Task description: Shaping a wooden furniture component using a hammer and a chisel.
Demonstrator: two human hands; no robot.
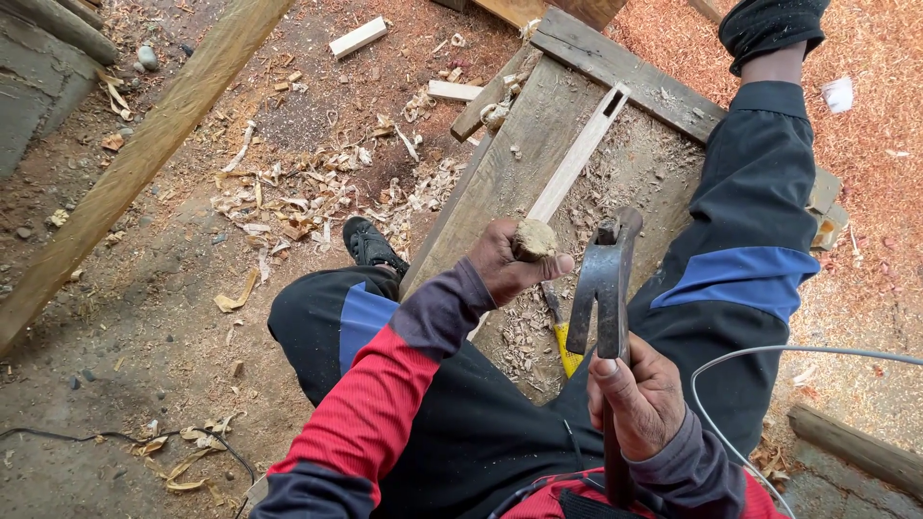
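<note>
Presently, the left hand (pixel 505 264) is clenched around the worn, rounded wooden butt of a chisel (pixel 536 240); its yellow-collared steel shaft (pixel 562 341) shows below the hand, angled down toward the grey, weathered plank bench (pixel 519 154). The right hand (pixel 639 394) grips the dark handle of a dull steel claw hammer (pixel 604 279), fingers wrapped tight, the forked head raised just beside the chisel butt and not touching it. A pale, narrow wooden slat with a rectangular mortise near its far end (pixel 577 154) lies lengthwise on the bench, among curled shavings (pixel 524 332). Reddish sawdust (pixel 865 58) covers the ground at right. A small pale offcut block (pixel 358 37) rests on bare dirt, and a rough timber beam (pixel 144 154) runs diagonally at left.
</note>
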